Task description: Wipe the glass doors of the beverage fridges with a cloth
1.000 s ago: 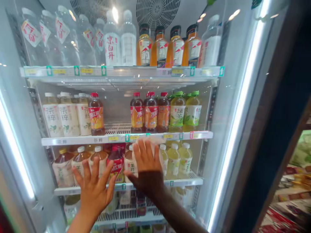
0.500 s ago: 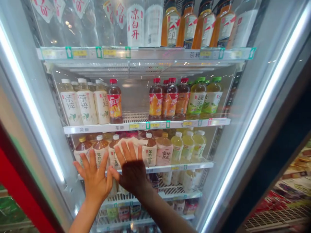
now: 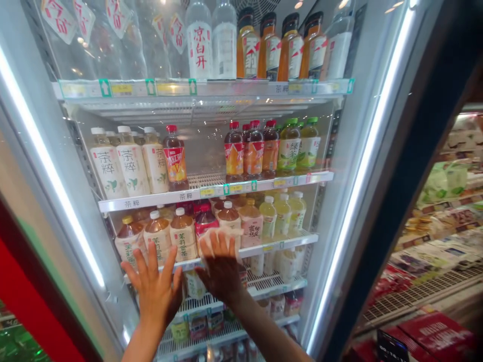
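Both my hands are raised against the glass door of a lit drinks cooler. My left hand lies against the glass with fingers spread and nothing in it, low in front of the tea bottles. Under the outstretched fingers of my right hand a pale cloth is pressed to the pane. Part of the cloth shows above and beside the fingers; the palm hides the rest. Behind the cloth, a bottle with a dark pink cap is partly covered.
Bright light strips run down both sides of the cooler. Shelves inside hold red-capped bottles, green-capped bottles and water bottles. A red panel stands at left. Packaged goods on racks and red boxes are at right.
My right hand has slid the cloth right and slightly down across the glass. My left hand has shifted a little right and down. The view has turned slightly right.
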The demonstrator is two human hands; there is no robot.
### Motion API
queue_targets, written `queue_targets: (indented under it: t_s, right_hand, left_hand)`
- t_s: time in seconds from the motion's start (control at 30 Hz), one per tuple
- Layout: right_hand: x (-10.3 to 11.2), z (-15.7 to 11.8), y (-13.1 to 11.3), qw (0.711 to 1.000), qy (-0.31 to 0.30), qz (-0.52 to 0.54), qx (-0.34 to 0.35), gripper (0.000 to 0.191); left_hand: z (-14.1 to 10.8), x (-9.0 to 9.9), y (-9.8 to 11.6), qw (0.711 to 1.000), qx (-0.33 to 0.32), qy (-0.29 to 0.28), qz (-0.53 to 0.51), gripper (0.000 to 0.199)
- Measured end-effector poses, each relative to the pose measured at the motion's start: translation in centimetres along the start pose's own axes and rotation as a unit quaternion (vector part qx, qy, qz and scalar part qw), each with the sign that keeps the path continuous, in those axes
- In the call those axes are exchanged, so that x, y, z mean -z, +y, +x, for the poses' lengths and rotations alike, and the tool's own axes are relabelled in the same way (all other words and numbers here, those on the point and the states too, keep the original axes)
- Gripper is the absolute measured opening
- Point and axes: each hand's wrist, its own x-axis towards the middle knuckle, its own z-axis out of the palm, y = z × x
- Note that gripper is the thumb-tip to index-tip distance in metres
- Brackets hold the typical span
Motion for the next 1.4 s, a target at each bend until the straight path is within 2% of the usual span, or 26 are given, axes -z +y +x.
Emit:
queue_targets:
  t_s: [0.07, 0.13, 0.2, 0.27, 0.3, 0.37, 0.47, 0.53, 0.67, 0.77, 0.93, 1.0, 1.07, 1.13, 1.17, 1.23, 1.33, 1.4]
  right_hand:
    - [-0.6, -3.7, 2.7, 0.997, 0.005, -0.023, 0.07, 0.063]
    - [-0.6, -7.8, 6.9, 0.994, 0.022, -0.045, 0.092, 0.061]
    - [0.0, -10.7, 11.3, 0.997, 0.048, -0.06, 0.014, 0.068]
    - [0.7, -12.0, 14.1, 0.989, 0.084, -0.063, -0.1, 0.076]
    - [1.0, -12.1, 14.6, 0.984, 0.096, -0.057, -0.142, 0.08]
    - [1.1, -12.0, 14.4, 0.981, 0.093, -0.034, -0.164, 0.085]
    - [1.6, -12.2, 14.6, 0.995, 0.036, -0.01, -0.089, 0.085]
    - [2.6, -13.1, 16.5, 0.997, 0.027, -0.012, -0.078, 0.08]
    - [5.4, -15.1, 21.0, 0.982, 0.071, -0.01, -0.174, 0.076]
    - [6.3, -14.9, 21.5, 0.985, 0.054, 0.031, -0.163, 0.077]
    - [5.6, -12.4, 21.3, 0.987, 0.066, 0.062, -0.132, 0.085]
    - [5.0, -13.4, 21.5, 0.99, 0.055, 0.059, -0.111, 0.085]
    - [4.3, -15.8, 21.3, 0.994, 0.04, 0.059, -0.078, 0.083]
    - [3.7, -17.7, 20.5, 0.996, 0.032, 0.064, -0.048, 0.082]
    - [3.6, -17.8, 20.0, 0.996, 0.032, 0.067, -0.043, 0.081]
    - [3.8, -15.9, 18.9, 0.996, 0.035, 0.071, -0.049, 0.082]
    - [4.2, -10.4, 17.1, 0.996, 0.028, 0.065, -0.057, 0.087]
    - [4.0, -8.6, 15.9, 0.998, -0.001, 0.064, -0.023, 0.085]
  left_hand:
    - [-0.5, -0.3, 1.4, 1.0, 0.019, -0.002, -0.006, 0.092]
    - [-1.0, -0.8, 2.8, 0.999, 0.033, -0.006, -0.012, 0.092]
    - [-1.4, -1.5, 4.2, 0.999, 0.036, -0.006, -0.021, 0.091]
    - [-1.6, -2.4, 6.0, 0.999, 0.039, -0.004, -0.032, 0.091]
    - [-1.7, -3.0, 7.0, 0.998, 0.042, -0.004, -0.036, 0.091]
    - [-1.7, -4.1, 9.5, 0.998, 0.041, -0.004, -0.041, 0.092]
    - [-1.9, -5.9, 13.8, 0.999, 0.015, -0.009, -0.05, 0.096]
    - [-2.0, -6.9, 16.5, 0.998, 0.003, -0.013, -0.056, 0.096]
    - [-2.0, -8.3, 20.5, 0.998, 0.013, -0.018, -0.056, 0.09]
    - [-1.8, -8.8, 22.3, 0.998, 0.018, -0.023, -0.059, 0.089]
    - [-1.3, -8.4, 23.4, 0.999, 0.033, -0.02, -0.038, 0.09]
    - [-1.4, -8.1, 23.4, 0.998, 0.044, -0.025, -0.028, 0.089]
    - [-2.0, -7.8, 23.0, 0.998, 0.049, -0.032, -0.019, 0.088]
    - [-2.9, -7.8, 22.4, 0.998, 0.051, -0.041, -0.012, 0.086]
    - [-3.4, -7.8, 22.0, 0.997, 0.055, -0.046, -0.009, 0.085]
    - [-4.3, -7.8, 21.0, 0.997, 0.066, -0.051, -0.006, 0.083]
    - [-5.3, -7.7, 19.4, 0.996, 0.074, -0.045, 0.011, 0.083]
    - [-5.9, -7.4, 18.1, 0.996, 0.075, -0.041, 0.025, 0.085]
